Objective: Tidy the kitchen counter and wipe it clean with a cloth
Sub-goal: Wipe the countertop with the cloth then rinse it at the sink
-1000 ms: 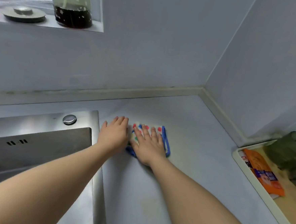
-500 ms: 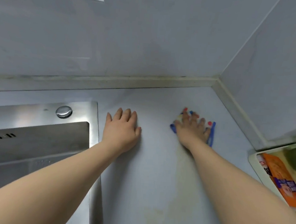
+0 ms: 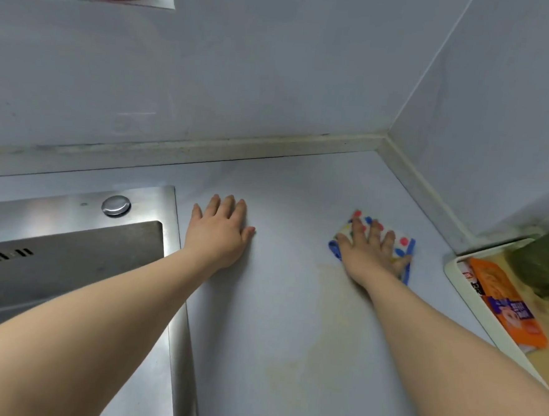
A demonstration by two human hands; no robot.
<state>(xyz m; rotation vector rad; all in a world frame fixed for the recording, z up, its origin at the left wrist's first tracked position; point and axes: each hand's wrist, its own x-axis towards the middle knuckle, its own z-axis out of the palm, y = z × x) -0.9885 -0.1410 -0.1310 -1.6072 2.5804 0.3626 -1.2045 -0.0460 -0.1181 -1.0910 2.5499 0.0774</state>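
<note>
Cloth (image 3: 399, 246) slid right under right grip (image 3: 369, 256), pressed flat atop it; left grip (image 3: 219, 236) flat on counter (image 3: 276, 305)

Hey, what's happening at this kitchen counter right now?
A person is wiping the counter. The right hand presses a dotted cloth flat near the back corner, while the left hand rests beside the sink. A yellowish stain just nearer than the cloth is not yet wiped away. A tray of packets sits at the right.
</note>
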